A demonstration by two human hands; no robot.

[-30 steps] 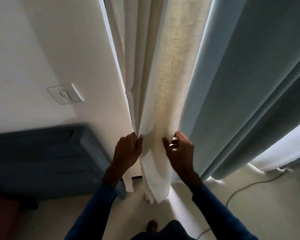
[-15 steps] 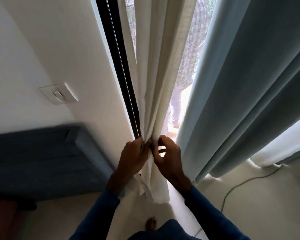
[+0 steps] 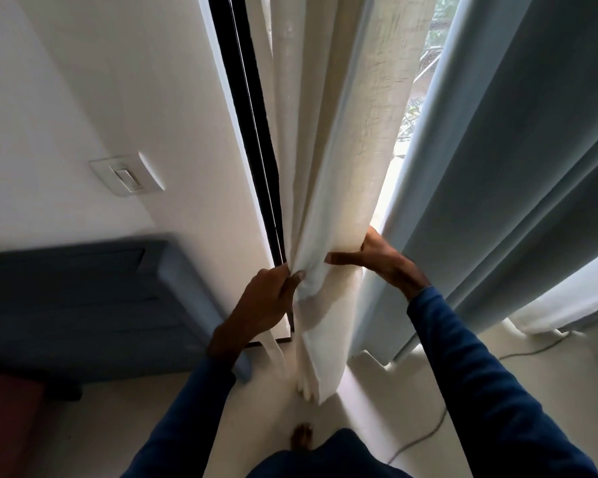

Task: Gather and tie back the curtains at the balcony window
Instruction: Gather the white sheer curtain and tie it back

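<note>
Since half a second ago the right hand (image 3: 384, 263) has swung out to the right, away from the left hand (image 3: 266, 301), and now spans a wider bunch of the cream curtain (image 3: 342, 167). Its thumb lies across the front of the cloth and its fingers curl behind. The left hand pinches the gathered folds at the curtain's left edge, just beside the black window frame (image 3: 252, 132). A blue-grey curtain (image 3: 515, 167) hangs to the right, with a gap between it and the cream one.
</note>
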